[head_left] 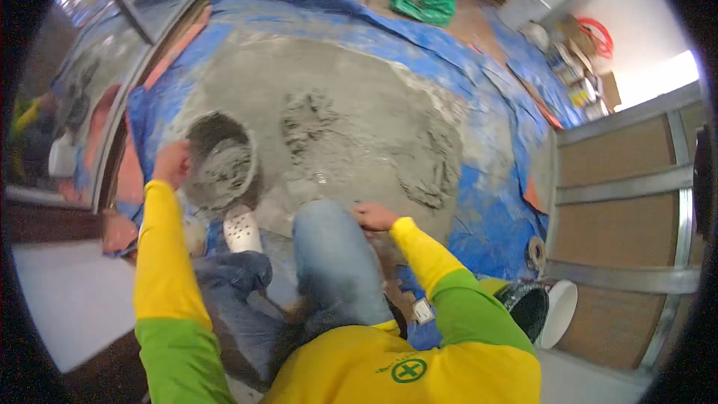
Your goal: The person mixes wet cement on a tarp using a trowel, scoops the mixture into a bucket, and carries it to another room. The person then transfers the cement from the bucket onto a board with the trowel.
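The bucket (213, 129) stands on a floor coated with wet grey mix (351, 67), its mouth facing up toward the viewer and part of its load, a lumpy grey paste (226, 164), showing inside. The left hand (173, 163) is closed on the bucket's left rim. The right hand (376, 217) is well apart from the bucket, to its right, beside the bent knee (327, 243); its fingers look curled, but whether they hold anything cannot be told. A white clog (241, 230) stands just below the bucket; two rough heaps of mix lie to its right. In my judgement, the bucket will be heavy and bottom-weighted, its wall stiff, its rim slippery where smeared, the paste soft and clinging. Sound holds would be opposite sides of the rim; no handle is discernible.
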A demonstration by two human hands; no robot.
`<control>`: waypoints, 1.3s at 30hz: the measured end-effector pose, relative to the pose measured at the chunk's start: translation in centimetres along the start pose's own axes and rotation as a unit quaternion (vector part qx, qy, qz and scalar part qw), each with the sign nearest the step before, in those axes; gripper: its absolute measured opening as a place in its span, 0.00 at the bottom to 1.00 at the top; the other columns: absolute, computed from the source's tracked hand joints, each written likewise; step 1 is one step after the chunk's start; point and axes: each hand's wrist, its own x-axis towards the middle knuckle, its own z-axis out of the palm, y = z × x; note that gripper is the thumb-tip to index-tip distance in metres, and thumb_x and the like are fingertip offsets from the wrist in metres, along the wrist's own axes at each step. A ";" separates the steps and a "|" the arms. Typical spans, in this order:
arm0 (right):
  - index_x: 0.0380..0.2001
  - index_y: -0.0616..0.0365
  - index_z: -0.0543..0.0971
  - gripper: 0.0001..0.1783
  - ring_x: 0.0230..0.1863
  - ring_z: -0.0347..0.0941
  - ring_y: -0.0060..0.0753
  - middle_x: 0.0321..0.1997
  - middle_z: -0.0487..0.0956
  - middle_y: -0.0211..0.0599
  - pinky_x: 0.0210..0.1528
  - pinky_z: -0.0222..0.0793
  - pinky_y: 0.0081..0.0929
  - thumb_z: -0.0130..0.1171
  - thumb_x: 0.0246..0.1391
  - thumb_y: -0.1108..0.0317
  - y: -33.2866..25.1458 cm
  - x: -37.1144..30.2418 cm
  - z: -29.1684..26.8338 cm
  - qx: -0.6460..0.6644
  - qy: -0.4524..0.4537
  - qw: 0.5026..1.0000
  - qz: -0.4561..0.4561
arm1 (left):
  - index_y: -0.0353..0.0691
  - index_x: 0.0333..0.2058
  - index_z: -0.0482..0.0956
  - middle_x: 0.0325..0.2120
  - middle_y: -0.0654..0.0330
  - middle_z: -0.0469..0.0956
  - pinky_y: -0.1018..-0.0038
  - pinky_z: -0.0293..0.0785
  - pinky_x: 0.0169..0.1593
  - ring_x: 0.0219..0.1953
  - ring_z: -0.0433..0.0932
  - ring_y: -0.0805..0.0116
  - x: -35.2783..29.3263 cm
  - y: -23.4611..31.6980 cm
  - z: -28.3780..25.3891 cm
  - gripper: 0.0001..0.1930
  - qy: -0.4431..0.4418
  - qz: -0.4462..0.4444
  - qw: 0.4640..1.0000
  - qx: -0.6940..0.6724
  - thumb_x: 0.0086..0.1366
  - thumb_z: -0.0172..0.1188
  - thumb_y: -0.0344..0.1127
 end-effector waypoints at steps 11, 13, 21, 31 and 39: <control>0.37 0.65 0.79 0.26 0.26 0.77 0.45 0.31 0.81 0.49 0.28 0.71 0.38 0.54 0.51 0.49 0.0 7.6 0.0 0.007 0.169 0.984 0.049 | 0.27 0.57 0.65 0.55 0.38 0.68 0.64 0.62 0.60 0.58 0.68 0.49 -12.3 8.9 6.1 0.33 0.133 0.230 0.845 0.464 0.58 0.60 0.44; 0.36 0.67 0.79 0.25 0.25 0.77 0.45 0.28 0.80 0.51 0.25 0.70 0.37 0.56 0.50 0.52 -1.8 9.4 -2.5 0.019 0.187 0.980 0.070 | 0.29 0.56 0.67 0.54 0.39 0.68 0.63 0.63 0.60 0.58 0.67 0.47 -14.0 9.7 7.4 0.32 0.148 0.265 0.823 0.481 0.58 0.61 0.45; 0.31 0.65 0.77 0.19 0.15 0.72 0.34 0.17 0.74 0.39 0.18 0.67 0.34 0.58 0.49 0.57 -10.1 16.5 -0.1 0.104 0.303 0.946 0.041 | 0.33 0.54 0.69 0.52 0.40 0.70 0.60 0.63 0.59 0.55 0.68 0.45 -13.2 8.3 5.8 0.29 0.142 0.386 0.813 0.412 0.58 0.60 0.44; 0.30 0.63 0.76 0.17 0.15 0.70 0.28 0.18 0.74 0.33 0.17 0.66 0.30 0.58 0.50 0.57 -4.6 13.1 -3.6 0.076 0.404 0.907 -0.089 | 0.36 0.51 0.72 0.46 0.45 0.74 0.61 0.68 0.54 0.50 0.73 0.48 -20.1 10.6 12.5 0.23 -0.014 0.545 0.742 0.390 0.60 0.59 0.43; 0.43 0.64 0.77 0.20 0.16 0.70 0.25 0.22 0.74 0.32 0.21 0.67 0.28 0.60 0.51 0.60 -12.1 3.3 -6.1 0.040 0.322 0.943 -0.073 | 0.41 0.46 0.72 0.32 0.60 0.74 0.66 0.67 0.43 0.38 0.74 0.63 -32.5 5.8 18.5 0.17 -0.342 0.625 0.579 0.397 0.59 0.53 0.37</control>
